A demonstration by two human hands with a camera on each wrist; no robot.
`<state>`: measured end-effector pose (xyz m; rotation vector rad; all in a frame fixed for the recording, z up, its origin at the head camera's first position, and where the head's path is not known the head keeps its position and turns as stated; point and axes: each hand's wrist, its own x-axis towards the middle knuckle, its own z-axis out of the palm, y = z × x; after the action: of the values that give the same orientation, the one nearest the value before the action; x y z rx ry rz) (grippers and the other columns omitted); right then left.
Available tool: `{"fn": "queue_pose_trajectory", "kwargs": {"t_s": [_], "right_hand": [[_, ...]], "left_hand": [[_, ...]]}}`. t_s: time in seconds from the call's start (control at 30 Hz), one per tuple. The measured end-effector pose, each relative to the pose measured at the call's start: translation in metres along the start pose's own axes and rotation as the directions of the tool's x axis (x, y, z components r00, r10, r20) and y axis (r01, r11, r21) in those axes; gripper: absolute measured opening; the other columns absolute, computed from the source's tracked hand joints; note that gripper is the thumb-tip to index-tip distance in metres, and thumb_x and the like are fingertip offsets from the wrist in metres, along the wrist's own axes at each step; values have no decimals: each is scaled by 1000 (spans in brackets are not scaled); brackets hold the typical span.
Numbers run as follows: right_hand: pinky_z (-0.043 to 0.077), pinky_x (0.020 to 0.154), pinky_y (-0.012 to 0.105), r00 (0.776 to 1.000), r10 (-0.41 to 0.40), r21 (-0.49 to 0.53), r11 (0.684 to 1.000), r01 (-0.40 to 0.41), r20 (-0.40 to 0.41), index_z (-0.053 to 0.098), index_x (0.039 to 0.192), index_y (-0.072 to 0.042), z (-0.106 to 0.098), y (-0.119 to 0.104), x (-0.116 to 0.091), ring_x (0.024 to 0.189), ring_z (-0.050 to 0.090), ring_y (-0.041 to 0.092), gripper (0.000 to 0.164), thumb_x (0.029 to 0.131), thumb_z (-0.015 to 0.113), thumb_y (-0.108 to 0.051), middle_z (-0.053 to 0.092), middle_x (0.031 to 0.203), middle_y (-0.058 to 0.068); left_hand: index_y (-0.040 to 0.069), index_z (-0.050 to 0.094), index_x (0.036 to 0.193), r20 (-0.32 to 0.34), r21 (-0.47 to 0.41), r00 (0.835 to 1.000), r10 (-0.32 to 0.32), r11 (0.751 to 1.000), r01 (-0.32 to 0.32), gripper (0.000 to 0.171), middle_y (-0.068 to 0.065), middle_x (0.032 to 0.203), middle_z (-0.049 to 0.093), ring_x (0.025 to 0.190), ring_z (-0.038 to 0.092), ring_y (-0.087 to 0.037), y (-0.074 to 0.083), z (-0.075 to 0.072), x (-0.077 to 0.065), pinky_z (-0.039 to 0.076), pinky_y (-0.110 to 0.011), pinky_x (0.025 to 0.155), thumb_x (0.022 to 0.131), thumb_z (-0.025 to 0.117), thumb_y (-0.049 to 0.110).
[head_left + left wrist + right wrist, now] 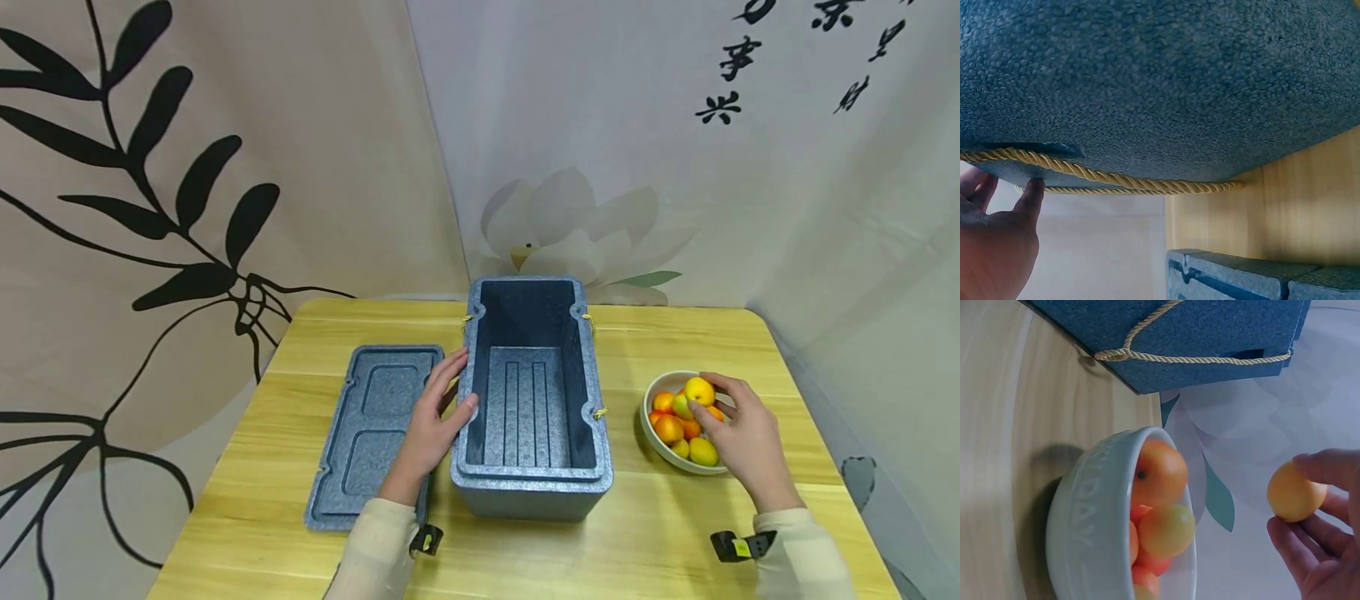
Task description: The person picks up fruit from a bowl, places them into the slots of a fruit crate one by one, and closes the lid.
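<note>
In the head view, a grey-blue box [525, 503] stands on a wooden table [652, 554], its top uncovered and its ridged floor showing. The left hand [435, 421] rests against the box's left side near the rim, its fingers extended and its grasp loose. A matching lid [384, 429] lies flat on the table just left of the box, its near right part crossed by the left forearm. A white bowl [655, 446] stands to the right, apart from the box, whose right wall rises between the bowl and the box's inside. The right hand [750, 442] pinches a round yellow fruit [699, 390] over the bowl, with orange and yellow-green fruits [669, 429] heaped below. Behind the table hangs a pale cloth [585, 125] printed with a flower and dark writing. In the left wrist view, the box's speckled wall fills the upper part, and a twisted gold rope [1147, 182] runs along it, passing near the fingertips; the lid shows at the lower edge. In the right wrist view, thumb and fingers grip the yellow fruit clear of the bowl's rim, and the box with its rope stands beyond the bowl.
</note>
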<state>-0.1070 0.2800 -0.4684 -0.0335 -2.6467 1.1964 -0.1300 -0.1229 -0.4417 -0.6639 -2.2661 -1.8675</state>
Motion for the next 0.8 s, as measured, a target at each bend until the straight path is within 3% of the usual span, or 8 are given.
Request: {"fn": "queue_pose_trajectory", "kwargs": {"t_s": [0.13, 0.27, 0.5, 0.67, 0.8], "right_hand": [[50, 82, 35, 1000, 7, 20, 1000, -7, 8, 54, 136, 0, -3, -6, 1, 109, 59, 47, 47, 93, 67, -16, 53, 130, 22], [50, 78, 17, 1000, 11, 44, 999, -11, 12, 54, 136, -2, -3, -10, 3, 107, 61, 46, 49, 93, 67, -21, 54, 132, 22], [52, 78, 28, 1000, -6, 59, 998, 4, 26, 53, 137, -3, 1, -14, 7, 107, 61, 45, 49, 93, 68, -19, 55, 132, 22], [48, 70, 12, 999, 6, 85, 996, -9, 32, 52, 139, -4, 0, -16, 8, 109, 59, 48, 50, 93, 67, -19, 53, 133, 27], [48, 71, 12, 999, 17, 89, 996, -20, 34, 52, 139, -6, 0, -17, 10, 110, 58, 48, 50, 94, 66, -22, 53, 134, 26]], "left_hand": [[-11, 38, 144, 4, 10, 1000, 9, 1000, -9, 53, -28, 152, 29, 141, 25, -40, 1, 0, 0, 27, -60, 106, 94, 54, -4], [-11, 38, 144, -1, 23, 1000, 13, 1000, -13, 53, -27, 152, 30, 141, 26, -40, 2, 0, 0, 28, -60, 106, 94, 54, -4], [-10, 39, 144, -6, 52, 1000, 1, 999, -1, 53, -26, 152, 31, 141, 25, -40, 2, 1, -3, 25, -61, 106, 94, 54, -3], [-9, 39, 145, -13, 75, 1000, -1, 997, 2, 54, -24, 153, 31, 142, 24, -39, 3, 2, -3, 21, -63, 107, 95, 55, 0], [-8, 38, 146, -12, 69, 1000, -5, 998, 6, 54, -24, 153, 30, 142, 23, -38, 3, 2, -2, 21, -63, 107, 95, 55, 0]]}}
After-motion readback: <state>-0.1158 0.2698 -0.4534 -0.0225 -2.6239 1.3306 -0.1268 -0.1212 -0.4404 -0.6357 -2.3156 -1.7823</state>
